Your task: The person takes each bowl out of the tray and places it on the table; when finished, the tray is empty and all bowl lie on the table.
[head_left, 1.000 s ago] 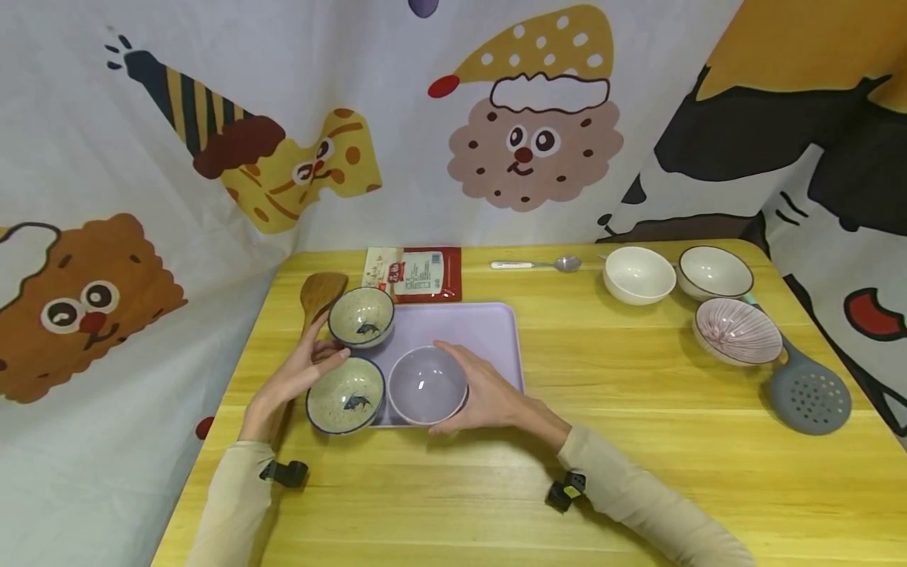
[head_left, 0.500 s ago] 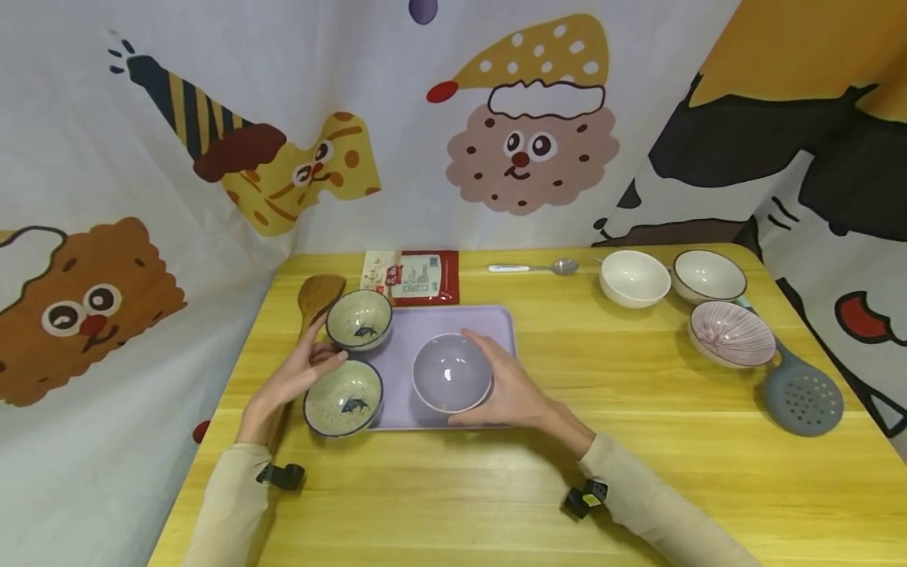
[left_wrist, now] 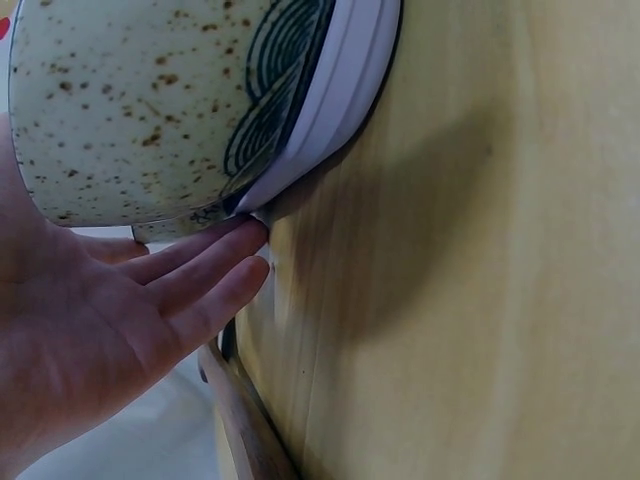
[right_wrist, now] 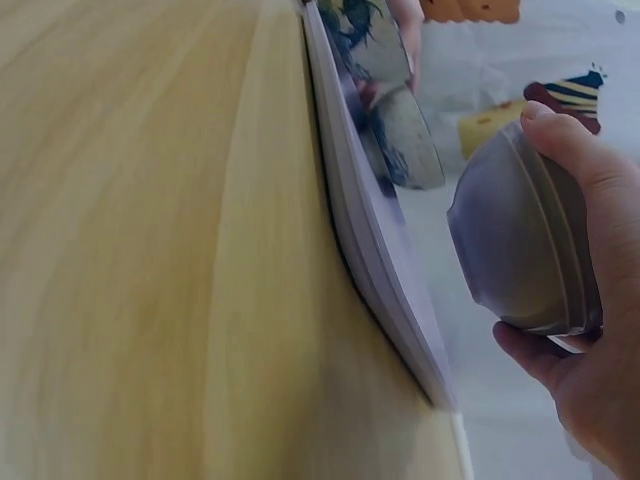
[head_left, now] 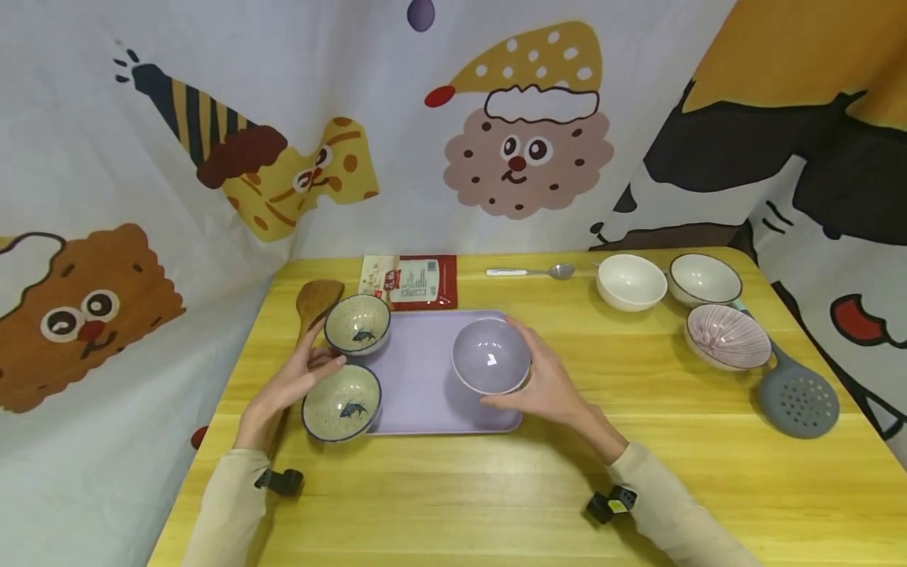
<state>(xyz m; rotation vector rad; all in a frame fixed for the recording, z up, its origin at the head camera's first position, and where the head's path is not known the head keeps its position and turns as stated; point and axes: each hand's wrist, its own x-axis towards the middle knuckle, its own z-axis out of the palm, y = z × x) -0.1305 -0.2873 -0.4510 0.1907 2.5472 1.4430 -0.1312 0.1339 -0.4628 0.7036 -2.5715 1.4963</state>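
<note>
A purple bowl [head_left: 491, 356] is held above the right part of a tray [head_left: 418, 378] by the right hand [head_left: 549, 386], its thumb and fingers clamped on the bowl's sides. At the tray's left end, a far speckled bowl [head_left: 357, 323] and a near speckled bowl [head_left: 342, 402] are flanked by the left hand [head_left: 294, 382], its fingers outstretched, thumb apart from them. A spatula [head_left: 319, 299] is seen beyond that hand. A packet [head_left: 425, 279] and spoon [head_left: 531, 272] are laid behind the tray.
</note>
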